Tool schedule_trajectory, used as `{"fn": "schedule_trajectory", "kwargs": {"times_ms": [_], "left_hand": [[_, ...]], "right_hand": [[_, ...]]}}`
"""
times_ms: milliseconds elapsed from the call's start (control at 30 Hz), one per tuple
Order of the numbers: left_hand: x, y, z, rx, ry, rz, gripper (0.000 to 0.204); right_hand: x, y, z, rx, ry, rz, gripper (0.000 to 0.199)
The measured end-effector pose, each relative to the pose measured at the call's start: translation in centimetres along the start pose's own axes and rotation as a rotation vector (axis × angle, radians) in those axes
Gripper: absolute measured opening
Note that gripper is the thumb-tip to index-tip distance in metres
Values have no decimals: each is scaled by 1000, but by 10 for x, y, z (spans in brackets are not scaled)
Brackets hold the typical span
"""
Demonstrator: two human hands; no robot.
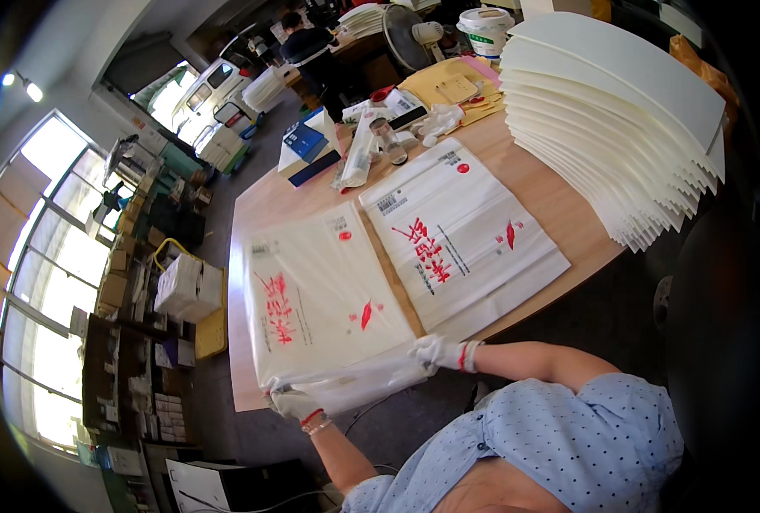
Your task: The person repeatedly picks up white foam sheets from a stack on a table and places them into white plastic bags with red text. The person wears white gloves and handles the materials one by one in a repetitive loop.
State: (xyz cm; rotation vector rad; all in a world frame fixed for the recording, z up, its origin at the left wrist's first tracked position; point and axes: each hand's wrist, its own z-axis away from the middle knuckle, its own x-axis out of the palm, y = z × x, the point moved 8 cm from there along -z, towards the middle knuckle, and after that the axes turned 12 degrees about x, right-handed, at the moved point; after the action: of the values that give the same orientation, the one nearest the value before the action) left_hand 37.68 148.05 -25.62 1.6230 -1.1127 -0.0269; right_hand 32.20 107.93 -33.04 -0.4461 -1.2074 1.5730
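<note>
My gloved left hand [294, 402] and right hand [435, 350] each pinch the near edge of a thin, limp, slippery plastic bag [320, 299] lying flat on the worktop [534, 184], best held by its corners.

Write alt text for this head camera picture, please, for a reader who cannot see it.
A person's gloved left hand and right hand grip the near edge of a clear plastic bag with red print on a wooden table. A second printed bag lies beside it, with a tall stack of cream sheets at right.
</note>
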Motion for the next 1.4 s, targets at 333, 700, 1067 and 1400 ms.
{"fn": "schedule_trajectory", "kwargs": {"times_ms": [333, 700, 1067, 1400], "left_hand": [[138, -34, 163, 128, -783, -804, 28], [316, -87, 454, 171, -1687, -724, 17], [365, -77, 420, -98, -1691, -581, 32], [412, -127, 370, -881, -1189, -124, 18]], "right_hand": [[-42, 69, 70, 302, 142, 66, 35], [-186, 113, 270, 314, 828, -128, 27], [-221, 8, 103, -120, 676, -694, 22], [-208, -125, 114, -638, 1016, 891, 31]]}}
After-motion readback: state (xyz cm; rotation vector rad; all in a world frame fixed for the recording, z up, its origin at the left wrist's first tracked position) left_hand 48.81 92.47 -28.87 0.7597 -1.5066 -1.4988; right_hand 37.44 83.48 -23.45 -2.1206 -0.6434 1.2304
